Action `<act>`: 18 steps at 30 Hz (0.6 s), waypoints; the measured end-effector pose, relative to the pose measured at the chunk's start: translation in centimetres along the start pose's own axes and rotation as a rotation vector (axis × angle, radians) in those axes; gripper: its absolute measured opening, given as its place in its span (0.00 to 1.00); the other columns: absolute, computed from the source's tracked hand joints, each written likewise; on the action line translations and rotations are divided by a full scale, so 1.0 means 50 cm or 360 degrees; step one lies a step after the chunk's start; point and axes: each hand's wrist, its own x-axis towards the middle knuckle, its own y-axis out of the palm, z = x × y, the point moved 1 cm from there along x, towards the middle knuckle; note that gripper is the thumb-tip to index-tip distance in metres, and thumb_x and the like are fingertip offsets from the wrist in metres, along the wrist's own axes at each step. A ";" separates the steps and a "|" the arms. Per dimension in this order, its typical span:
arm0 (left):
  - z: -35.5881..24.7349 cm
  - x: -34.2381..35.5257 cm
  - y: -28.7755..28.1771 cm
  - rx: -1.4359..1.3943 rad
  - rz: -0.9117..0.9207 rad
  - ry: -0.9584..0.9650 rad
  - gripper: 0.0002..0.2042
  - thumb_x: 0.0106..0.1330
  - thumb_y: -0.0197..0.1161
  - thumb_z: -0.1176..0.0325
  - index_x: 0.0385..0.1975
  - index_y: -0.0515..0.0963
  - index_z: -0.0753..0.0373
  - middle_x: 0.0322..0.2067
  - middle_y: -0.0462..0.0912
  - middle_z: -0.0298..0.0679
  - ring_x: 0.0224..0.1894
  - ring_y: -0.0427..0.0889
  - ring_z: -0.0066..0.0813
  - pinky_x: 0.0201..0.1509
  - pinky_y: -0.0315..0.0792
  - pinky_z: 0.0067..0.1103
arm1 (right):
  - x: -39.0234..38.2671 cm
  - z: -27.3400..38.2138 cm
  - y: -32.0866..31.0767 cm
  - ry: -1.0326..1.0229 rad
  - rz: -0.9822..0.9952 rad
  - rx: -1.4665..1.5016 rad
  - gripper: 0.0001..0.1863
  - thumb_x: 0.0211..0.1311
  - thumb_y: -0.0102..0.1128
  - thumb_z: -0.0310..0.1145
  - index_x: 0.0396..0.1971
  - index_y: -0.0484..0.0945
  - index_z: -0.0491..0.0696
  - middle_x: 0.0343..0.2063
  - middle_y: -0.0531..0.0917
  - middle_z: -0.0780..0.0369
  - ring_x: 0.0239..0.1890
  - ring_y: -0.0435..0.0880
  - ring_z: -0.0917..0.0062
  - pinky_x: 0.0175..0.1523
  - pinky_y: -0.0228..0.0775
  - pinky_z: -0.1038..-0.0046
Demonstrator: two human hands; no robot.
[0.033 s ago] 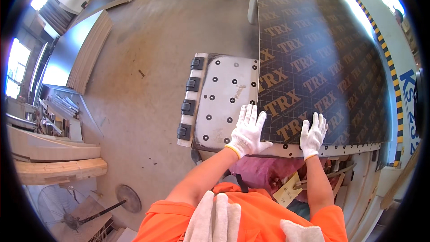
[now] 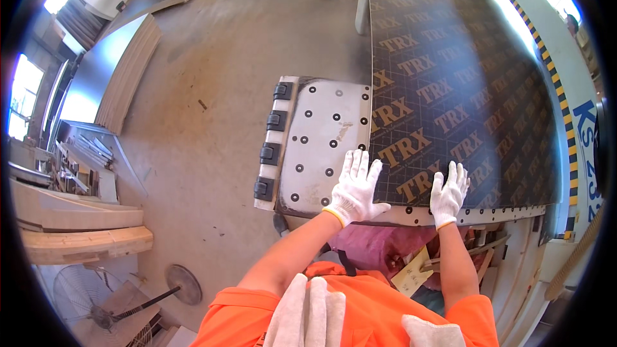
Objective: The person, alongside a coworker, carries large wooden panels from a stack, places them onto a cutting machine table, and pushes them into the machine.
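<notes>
Dark printed panel [image 2: 450, 83], lying flat, long axis pointing forward

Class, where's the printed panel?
The printed panel is right of centre in the head view, the right hand at its near edge, a striped strip to its right.

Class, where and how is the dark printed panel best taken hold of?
Probably by its near edge, hands apart, from the wearer's side: the panel is broad, lies flat on the white table and shows no handle. The left hand and right hand are there.
</notes>
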 end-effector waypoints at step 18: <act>-0.003 0.000 -0.004 -0.0006 0.0001 -0.0009 0.58 0.55 0.74 0.34 0.77 0.61 0.72 0.76 0.57 0.74 0.83 0.49 0.70 0.87 0.36 0.52 | 0.003 0.003 -0.001 0.0014 0.0036 0.0008 0.35 0.78 0.51 0.51 0.76 0.69 0.45 0.78 0.65 0.49 0.82 0.58 0.54 0.87 0.40 0.53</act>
